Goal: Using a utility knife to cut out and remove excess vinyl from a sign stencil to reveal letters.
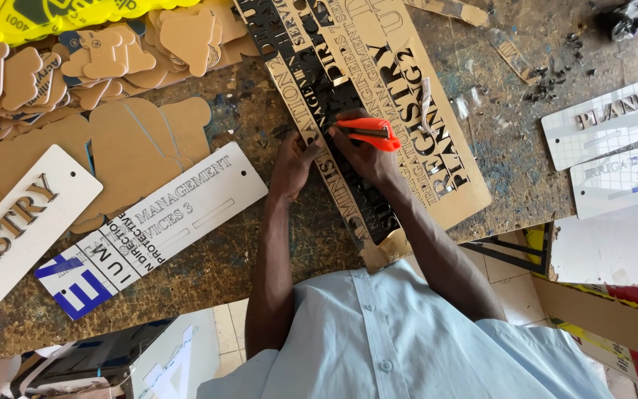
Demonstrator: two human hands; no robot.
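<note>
Seen from above, at a worn, paint-flecked wooden bench. Right hand wrapped around an orange utility knife, fingers clamped on its handle, tip aimed left toward the dark cut-out strip. Left hand pressed flat beside it, fingers together and bearing down on the edge of the tan lettered sheet, just left of the knife. Sheet lying diagonally across the middle of the bench, top end running out of view, near end hanging over the bench edge by the light blue shirt. Letters cut through the sheet in rows, dark backing showing in the gaps.

No true containers in view; only loose heaps. Top left, a pile of tan cut-out shapes spread over the bench, partly under a yellow sheet. Below the pile, larger tan cut-outs lying flat. Overlapping them, a long white sign plate with a blue block at its low end, tilted, well apart from both hands. Further left, another white plate with raised tan letters.

Right side: two pale lettered plates side by side, a blank white piece below them. Small dark scraps scattered near the top right corner. Cardboard offcuts below the bench edge, over a tiled floor.
</note>
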